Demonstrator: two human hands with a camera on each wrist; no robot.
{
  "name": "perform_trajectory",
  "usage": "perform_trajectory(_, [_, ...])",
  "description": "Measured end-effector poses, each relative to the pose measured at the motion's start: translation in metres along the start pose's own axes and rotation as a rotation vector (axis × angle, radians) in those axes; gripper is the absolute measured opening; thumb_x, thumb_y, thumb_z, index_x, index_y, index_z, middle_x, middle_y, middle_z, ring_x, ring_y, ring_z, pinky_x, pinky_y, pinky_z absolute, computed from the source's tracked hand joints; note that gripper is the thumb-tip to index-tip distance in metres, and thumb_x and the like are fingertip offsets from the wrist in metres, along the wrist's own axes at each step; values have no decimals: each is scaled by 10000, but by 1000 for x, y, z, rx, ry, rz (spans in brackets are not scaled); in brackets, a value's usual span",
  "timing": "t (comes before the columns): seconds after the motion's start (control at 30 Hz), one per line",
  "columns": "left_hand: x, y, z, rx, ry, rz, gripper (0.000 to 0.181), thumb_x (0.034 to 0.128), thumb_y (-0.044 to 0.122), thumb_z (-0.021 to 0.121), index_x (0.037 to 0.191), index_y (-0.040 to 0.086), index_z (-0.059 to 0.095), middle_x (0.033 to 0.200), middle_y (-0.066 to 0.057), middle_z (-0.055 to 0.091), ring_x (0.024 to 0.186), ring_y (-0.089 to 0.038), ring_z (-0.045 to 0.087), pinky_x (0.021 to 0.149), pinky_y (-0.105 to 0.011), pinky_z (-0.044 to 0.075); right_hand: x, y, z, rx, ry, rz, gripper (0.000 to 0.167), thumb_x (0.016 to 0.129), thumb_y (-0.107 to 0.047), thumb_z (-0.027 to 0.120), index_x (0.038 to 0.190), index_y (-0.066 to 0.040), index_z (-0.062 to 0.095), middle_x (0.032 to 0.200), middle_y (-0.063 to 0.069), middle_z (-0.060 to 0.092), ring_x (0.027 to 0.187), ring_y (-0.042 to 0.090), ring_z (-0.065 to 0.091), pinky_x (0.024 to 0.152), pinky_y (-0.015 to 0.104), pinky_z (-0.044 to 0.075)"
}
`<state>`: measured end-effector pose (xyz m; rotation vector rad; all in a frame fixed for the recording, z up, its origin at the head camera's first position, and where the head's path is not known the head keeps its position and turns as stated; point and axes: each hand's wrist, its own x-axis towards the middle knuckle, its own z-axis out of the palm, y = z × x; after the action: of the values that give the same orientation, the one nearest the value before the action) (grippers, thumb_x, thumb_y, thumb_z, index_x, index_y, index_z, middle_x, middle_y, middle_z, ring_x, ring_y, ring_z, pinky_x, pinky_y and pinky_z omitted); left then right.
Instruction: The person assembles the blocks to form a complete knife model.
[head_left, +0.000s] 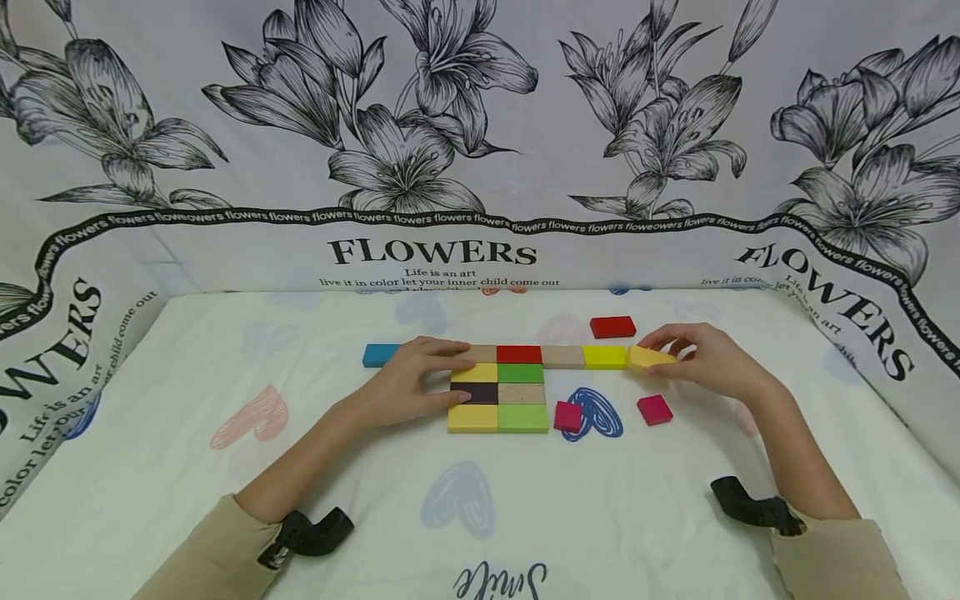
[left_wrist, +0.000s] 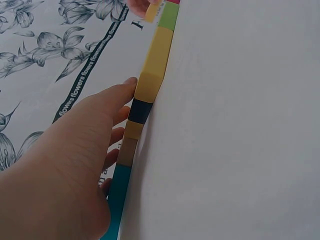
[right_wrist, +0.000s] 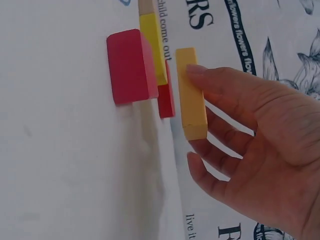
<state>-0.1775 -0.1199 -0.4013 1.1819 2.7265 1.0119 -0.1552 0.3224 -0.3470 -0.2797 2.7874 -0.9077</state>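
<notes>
In the head view my right hand point(head_left: 708, 357) pinches a yellow-orange wooden block point(head_left: 649, 358) between thumb and fingers. This block is held tilted at the right end of a row, beside a bright yellow block point(head_left: 604, 357). My left hand point(head_left: 405, 382) rests on the row's left part, thumb at the dark block point(head_left: 482, 392), fingers over a tan block point(head_left: 483, 354). The row also has a blue block point(head_left: 378, 356), a red block point(head_left: 519, 355) and another tan block point(head_left: 563, 357). Yellow, green, dark and tan blocks stand in two columns below it.
A loose red block point(head_left: 612, 327) lies behind the row's right part. Two magenta blocks lie in front: one point(head_left: 567, 416) close by the columns, the other point(head_left: 655, 409) farther right. Heart prints mark the white cloth point(head_left: 337, 517); a flower-printed cloth point(head_left: 540, 108) hangs behind.
</notes>
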Motion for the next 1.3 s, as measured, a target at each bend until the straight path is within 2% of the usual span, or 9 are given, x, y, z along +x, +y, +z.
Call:
perform_trajectory(0.27, [0,0,-1,0,8,18,484,916,332,818,1352,136,742,1500,-70,621,1411,-309,519,1174,-566,387,-1,-19,3,18,16,-20,411,922,-182,830,1284,-29,713,1213,158,689,1088,304,572,790,225,531])
perform_trajectory(0.67, [-1,0,-1,-2,-4,-7,491,922,349,813,1367,158,734,1514,-55,611,1424,-297,506,1184,-574,373,0,-39,22,39,44,-133,354,891,-109,840,1228,-51,749,1157,99,717,1079,277,580,847,259,533])
perform_trajectory(0.97, [0,0,1,-3,0,7,488,922,341,812,1363,145,736,1508,-62,616,1419,-302,512,1174,-574,385,3,-53,37,41,28,-141,374,865,-109,860,1219,-56,752,1165,118,708,1085,289,593,871,356,542])
perform_trajectory(1.3, [-1,0,0,5,2,5,491,918,339,814,1361,143,737,1505,-64,619,1419,-308,514,1180,-576,381,18,-62,48,25,0,-188,336,882,-144,855,1201,-86,767,1155,71,745,1091,271,613,895,371,541])
